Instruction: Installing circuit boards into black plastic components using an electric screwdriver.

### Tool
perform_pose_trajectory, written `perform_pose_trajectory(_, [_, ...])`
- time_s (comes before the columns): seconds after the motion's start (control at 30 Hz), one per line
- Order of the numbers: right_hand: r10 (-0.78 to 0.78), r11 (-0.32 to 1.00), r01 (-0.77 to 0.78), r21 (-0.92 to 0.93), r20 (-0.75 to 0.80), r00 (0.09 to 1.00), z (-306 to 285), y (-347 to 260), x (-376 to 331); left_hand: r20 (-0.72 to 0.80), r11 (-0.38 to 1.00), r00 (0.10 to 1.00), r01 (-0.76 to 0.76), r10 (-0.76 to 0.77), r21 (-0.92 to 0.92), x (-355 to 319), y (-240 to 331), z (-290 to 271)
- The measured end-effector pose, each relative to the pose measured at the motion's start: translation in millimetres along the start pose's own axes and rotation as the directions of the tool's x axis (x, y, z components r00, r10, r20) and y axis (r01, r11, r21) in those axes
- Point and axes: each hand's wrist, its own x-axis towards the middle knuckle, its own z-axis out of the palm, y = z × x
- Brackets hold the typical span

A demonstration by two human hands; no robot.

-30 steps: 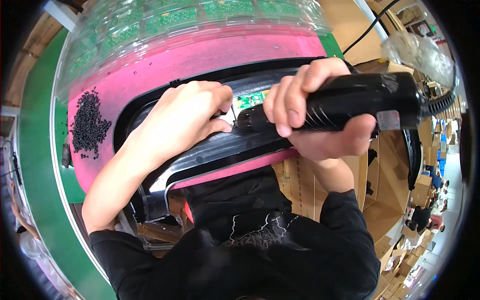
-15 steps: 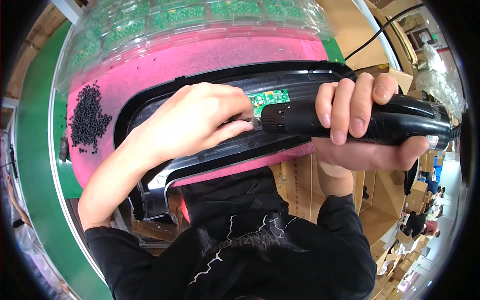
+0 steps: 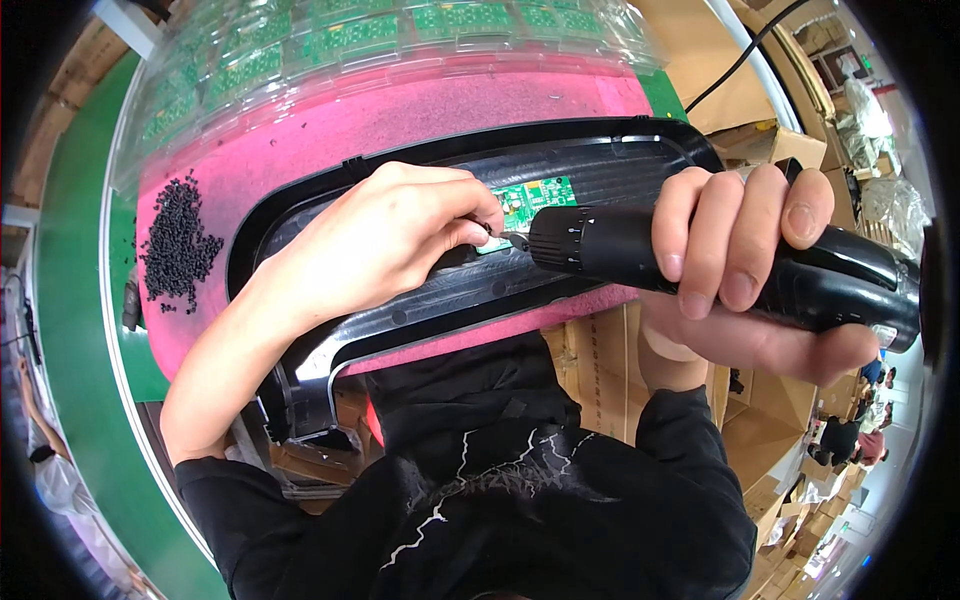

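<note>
My right hand [image 3: 745,255] is wrapped round a black electric screwdriver [image 3: 610,242], held nearly level with its bit end toward the left. Just off that end, the thumb and forefinger of my left hand [image 3: 385,230] pinch a small black screw [image 3: 489,229] at the bit's tip. Both are above a green circuit board [image 3: 545,192], part of which is hidden by my left fingers and the tool. The board lies inside a long black plastic housing [image 3: 590,160] whose rim curves around it.
A pink mat [image 3: 420,105] lies under the housing. To the left is a heap of small black screws [image 3: 180,240]. Clear plastic trays [image 3: 350,35] of green boards stand at the back. Cardboard boxes [image 3: 790,400] are on the right, and a black cable [image 3: 745,55] hangs behind.
The screwdriver and my right hand have shifted right and slightly nearer me. My left fingertips have moved slightly left, exposing more of the board and the screw at the bit.
</note>
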Motion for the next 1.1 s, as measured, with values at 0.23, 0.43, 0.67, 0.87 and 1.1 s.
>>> perform_pose_trajectory(0.23, [-0.009,1.0,0.009,-0.007,0.093,0.996,-1.6,4.6,0.6,0.037,0.999,0.999,-0.021,0.02,0.048,-0.5,2.8,-4.3])
perform_pose_trajectory(0.43, [0.023,1.0,-0.021,-0.018,0.091,0.996,1.3,1.8,0.8,0.005,0.999,1.0,-0.002,0.002,-0.05,-3.6,1.5,-1.1])
perform_pose_trajectory(0.67, [-0.02,0.999,0.019,0.046,0.028,0.999,2.2,2.5,1.6,-0.009,0.998,0.999,-0.037,0.037,-0.049,-1.0,2.9,-5.3])
perform_pose_trajectory(0.87, [-0.025,0.994,0.014,0.111,0.102,0.994,-4.2,10.5,5.4,0.103,0.898,0.971,0.237,-0.214,-0.371,-2.9,-0.2,-7.9])
perform_pose_trajectory(1.1, [0.247,0.969,-0.248,-0.018,-0.058,0.967,4.1,31.9,-5.1,-0.13,0.988,0.987,0.111,-0.097,0.105,-1.6,2.0,-9.0])
